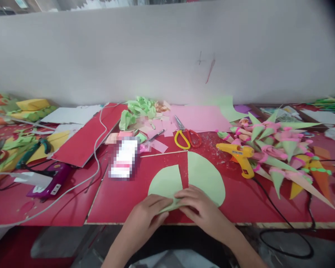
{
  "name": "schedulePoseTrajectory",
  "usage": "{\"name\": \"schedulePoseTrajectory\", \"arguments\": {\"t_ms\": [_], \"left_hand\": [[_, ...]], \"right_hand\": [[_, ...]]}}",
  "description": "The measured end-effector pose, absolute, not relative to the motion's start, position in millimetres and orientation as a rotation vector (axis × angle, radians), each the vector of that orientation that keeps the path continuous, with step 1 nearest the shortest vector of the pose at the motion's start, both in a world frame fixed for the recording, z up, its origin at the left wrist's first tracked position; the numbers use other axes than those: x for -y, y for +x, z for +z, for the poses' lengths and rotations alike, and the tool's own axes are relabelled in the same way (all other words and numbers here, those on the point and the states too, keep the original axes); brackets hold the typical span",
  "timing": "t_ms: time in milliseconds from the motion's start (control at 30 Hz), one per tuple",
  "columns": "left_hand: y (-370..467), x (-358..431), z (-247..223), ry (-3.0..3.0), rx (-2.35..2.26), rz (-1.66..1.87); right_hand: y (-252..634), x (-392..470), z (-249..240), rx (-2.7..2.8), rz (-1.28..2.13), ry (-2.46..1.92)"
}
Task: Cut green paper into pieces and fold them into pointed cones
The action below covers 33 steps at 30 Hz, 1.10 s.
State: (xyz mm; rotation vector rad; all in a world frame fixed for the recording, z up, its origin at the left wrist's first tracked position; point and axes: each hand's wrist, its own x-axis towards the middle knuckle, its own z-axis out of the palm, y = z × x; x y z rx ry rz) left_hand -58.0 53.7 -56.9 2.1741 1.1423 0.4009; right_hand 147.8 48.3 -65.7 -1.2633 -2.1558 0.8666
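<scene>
Near the front edge of the red table, my left hand (pixel 149 212) and my right hand (pixel 198 206) meet over light green paper (pixel 171 204). Both have their fingers closed on it, and a narrow, rolled or folded part shows between them. Just behind lies a rounded green paper piece (pixel 167 180), partly covered by my hands; whether it joins the held part I cannot tell. To its right is a larger curved green piece (pixel 206 175), its lower left beside my right hand. A thin stick (pixel 164 153) lies behind these pieces.
Scissors (pixel 182 137) with yellow and red handles lie behind the green pieces. A yellow glue gun (pixel 238 154) and a pile of paper cones (pixel 284 149) are at right. A blurred phone (pixel 124 158), a red board (pixel 86 137) and a purple power strip (pixel 48 182) are at left.
</scene>
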Motion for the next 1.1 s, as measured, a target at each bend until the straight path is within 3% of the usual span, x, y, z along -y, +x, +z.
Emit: {"name": "schedulePoseTrajectory", "arguments": {"t_ms": [533, 733, 1100], "left_hand": [[-53.8, -75.0, -83.2, 2.061, -1.727, 0.495], [-50.8, -80.0, -81.9, 2.130, -1.758, 0.476], [-46.4, -81.2, -85.7, 2.297, -1.837, 0.440]], "right_hand": [[127.5, -80.1, -82.0, 1.945, 0.384, -1.885], [128.5, -74.4, -84.9, 1.735, 0.619, -1.784], [123.3, -76.6, -88.4, 1.886, 0.344, -1.752]]}}
